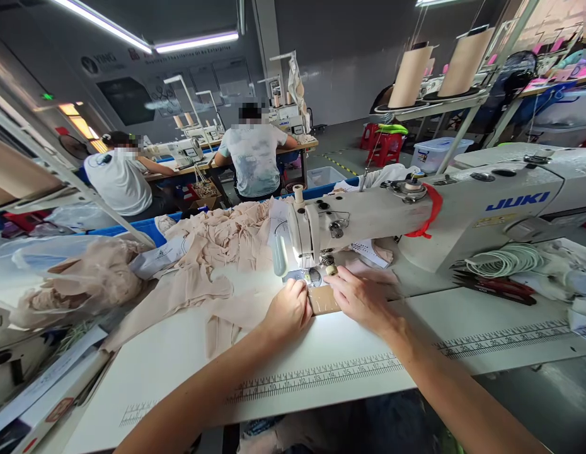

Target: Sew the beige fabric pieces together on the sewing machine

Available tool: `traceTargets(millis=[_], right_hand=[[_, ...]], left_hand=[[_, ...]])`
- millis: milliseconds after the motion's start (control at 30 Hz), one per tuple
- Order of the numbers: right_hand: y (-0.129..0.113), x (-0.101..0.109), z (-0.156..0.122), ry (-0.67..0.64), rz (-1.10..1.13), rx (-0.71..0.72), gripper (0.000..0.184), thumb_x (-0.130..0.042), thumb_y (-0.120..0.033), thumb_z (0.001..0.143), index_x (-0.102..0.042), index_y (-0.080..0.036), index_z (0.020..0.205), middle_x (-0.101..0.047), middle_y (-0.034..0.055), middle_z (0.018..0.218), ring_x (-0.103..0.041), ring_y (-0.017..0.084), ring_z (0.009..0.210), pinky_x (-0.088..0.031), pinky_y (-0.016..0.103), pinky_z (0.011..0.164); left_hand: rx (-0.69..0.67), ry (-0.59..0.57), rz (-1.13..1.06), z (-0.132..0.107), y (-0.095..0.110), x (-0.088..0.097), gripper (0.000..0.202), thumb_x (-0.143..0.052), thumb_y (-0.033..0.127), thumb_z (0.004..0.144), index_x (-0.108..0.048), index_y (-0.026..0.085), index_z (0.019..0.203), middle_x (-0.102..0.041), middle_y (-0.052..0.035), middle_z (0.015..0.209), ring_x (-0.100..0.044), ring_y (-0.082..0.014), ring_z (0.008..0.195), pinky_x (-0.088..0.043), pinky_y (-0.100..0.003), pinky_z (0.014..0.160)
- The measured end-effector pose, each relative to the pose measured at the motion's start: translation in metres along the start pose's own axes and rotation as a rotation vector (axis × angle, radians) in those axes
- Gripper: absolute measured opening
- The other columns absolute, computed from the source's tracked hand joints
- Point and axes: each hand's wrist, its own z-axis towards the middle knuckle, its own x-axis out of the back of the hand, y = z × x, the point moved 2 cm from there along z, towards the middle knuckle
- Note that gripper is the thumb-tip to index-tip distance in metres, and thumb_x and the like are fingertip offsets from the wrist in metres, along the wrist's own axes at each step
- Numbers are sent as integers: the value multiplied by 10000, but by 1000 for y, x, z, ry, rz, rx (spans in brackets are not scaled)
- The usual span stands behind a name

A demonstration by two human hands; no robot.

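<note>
In the head view a white sewing machine (363, 217) stands on the table, its lamp (280, 252) lit beside the needle area. My left hand (286, 309) is closed just in front of the presser foot (314, 276), fingertips bent down; what they pinch is hidden. On the other side of the foot, my right hand (361, 296) is closed too, its thumb and forefinger together by a small pale knob (331, 270). Whatever it grips cannot be made out. Between both hands lies a brown plate (324, 300). Beige fabric (227, 315) spreads leftward from my left hand.
A heap of beige fabric (227, 236) lies behind and left of the machine. Dark-bladed scissors (498, 287) and a coil of pale cord (508, 260) rest at right. A printed ruler (321, 377) runs along the front edge. Two people (252, 157) sit working ahead.
</note>
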Motion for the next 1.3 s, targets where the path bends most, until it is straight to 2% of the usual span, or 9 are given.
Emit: traceTargets(millis=[200, 300, 400, 533, 833, 1100, 1300], right_hand=[[1, -6, -2, 51, 88, -8, 324, -407, -120, 968, -720, -181, 1025, -695, 70, 938, -588, 165, 695, -326, 310, 572], [5, -10, 4, 84, 215, -91, 296, -412, -208, 1014, -692, -194, 920, -713, 74, 909, -616, 176, 722, -360, 293, 601], [13, -13, 15, 60, 335, -191, 245, -486, -296, 1008, -637, -214, 834, -708, 57, 785, -616, 185, 696, -373, 280, 608], [21, -17, 29, 50, 425, -227, 211, -512, -235, 965, -587, -226, 767, -719, 45, 725, -613, 168, 655, -378, 262, 608], [14, -16, 18, 95, 440, -252, 265, -473, -308, 1015, -589, -226, 790, -705, 29, 689, -626, 159, 643, -381, 253, 603], [14, -24, 24, 109, 426, -270, 363, -452, -305, 1027, -510, -235, 676, -626, 8, 577, -559, 152, 557, -379, 277, 595], [15, -21, 12, 136, 390, -235, 400, -405, -348, 1063, -565, -224, 717, -654, 13, 614, -582, 142, 570, -395, 266, 593]], left_hand=[[-30, -19, 17, 1, 0, 1, 303, -377, 157, 992, -678, 130, 966, -673, -168, 987, -600, -269, 866, -580, -415, 754], [-47, -21, 50, 2, 1, 3, 294, -387, 146, 981, -678, 133, 935, -676, -161, 966, -593, -259, 845, -582, -399, 743], [-43, -20, 65, 2, 1, 5, 269, -410, 139, 967, -678, 147, 945, -675, -142, 963, -598, -250, 859, -585, -374, 744], [-38, -16, 39, 2, 0, 6, 251, -423, 137, 950, -673, 153, 974, -672, -136, 971, -606, -256, 883, -587, -383, 752], [-26, -10, 4, 3, -3, 4, 224, -452, 136, 938, -671, 158, 982, -678, -138, 980, -611, -259, 878, -584, -385, 749], [55, -66, -27, 6, -11, 0, 204, -484, 131, 926, -675, 157, 994, -690, -152, 1054, -627, -283, 963, -595, -400, 793], [99, -106, -61, 11, -9, 4, 273, -435, 158, 959, -692, 155, 1049, -709, -158, 1117, -641, -286, 1003, -591, -424, 859]])
